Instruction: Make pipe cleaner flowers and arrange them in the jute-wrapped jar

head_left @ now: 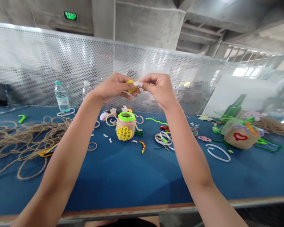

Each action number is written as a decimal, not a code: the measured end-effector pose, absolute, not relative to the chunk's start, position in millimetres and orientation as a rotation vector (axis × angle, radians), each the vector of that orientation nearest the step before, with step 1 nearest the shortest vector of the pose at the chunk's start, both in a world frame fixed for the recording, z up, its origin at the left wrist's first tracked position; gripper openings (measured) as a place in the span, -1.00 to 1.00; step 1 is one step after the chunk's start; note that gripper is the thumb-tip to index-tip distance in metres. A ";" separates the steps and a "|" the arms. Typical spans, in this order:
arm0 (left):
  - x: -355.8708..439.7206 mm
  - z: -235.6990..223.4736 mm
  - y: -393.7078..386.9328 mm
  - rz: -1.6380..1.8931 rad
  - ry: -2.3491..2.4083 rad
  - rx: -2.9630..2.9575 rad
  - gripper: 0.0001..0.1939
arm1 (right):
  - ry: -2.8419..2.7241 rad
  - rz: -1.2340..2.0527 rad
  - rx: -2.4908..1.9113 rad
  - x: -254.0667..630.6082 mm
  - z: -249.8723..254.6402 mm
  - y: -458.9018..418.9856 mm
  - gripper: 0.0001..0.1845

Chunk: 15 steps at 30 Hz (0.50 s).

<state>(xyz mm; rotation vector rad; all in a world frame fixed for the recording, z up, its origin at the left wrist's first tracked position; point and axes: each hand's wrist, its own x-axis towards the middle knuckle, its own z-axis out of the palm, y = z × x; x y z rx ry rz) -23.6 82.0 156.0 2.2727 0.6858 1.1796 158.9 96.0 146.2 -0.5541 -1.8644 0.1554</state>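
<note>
Both my hands are raised above the blue table (123,176) and meet at the fingertips. My left hand (113,87) is closed round a small yellow piece (130,85). My right hand (159,89) pinches a small white bit (137,84) that touches the yellow piece. Below them on the table stands a small jar (126,125) wrapped in twine, with a bright green rim and a yellow knot ornament on its front.
A tangle of brown twine (21,138) covers the left of the table. Two water bottles (62,97) stand by the perforated metal screen (38,66). White, green and red pipe cleaners (164,138) lie mid-table. A twine box with a red heart (240,136) and a green bottle (233,108) are at right.
</note>
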 end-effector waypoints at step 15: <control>-15.1 165.2 63.9 1.445 0.749 2.510 -0.77 | -1.776 -0.022 -0.698 154.8 154.8 68.6 -0.72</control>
